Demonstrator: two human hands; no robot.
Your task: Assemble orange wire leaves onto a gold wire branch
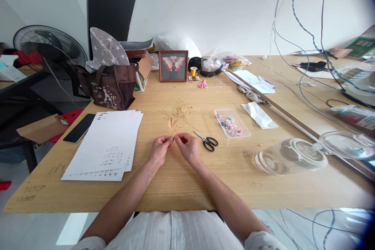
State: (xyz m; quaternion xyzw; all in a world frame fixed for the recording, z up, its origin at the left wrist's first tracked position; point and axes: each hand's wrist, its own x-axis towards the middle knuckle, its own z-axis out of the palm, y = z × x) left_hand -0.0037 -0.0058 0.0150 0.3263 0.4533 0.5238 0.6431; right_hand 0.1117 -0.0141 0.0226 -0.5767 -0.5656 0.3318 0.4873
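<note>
Close together at the middle of the table, my left hand [160, 149] and my right hand [188, 147] pinch the lower end of a small sprig with orange leaves [171, 125]. Its leaves point up and away from me, above the fingertips. Just beyond lies a loose tangle of thin gold wire [183, 112], partly overlapped by the sprig in view. Black-handled scissors [207, 140] rest right of my right hand, blades toward the wire. Farther right sits a clear plastic tray [246, 132] with several small coloured spools.
White drawing sheets [117, 136] and a phone [79, 128] lie at left, near a brown bag [114, 88]. A framed moth picture [173, 66], yellow thread spool [193, 71] and pink scissors [203, 84] stand behind. A clear jar [275, 158] lies at right; cables [304, 27] hang beyond.
</note>
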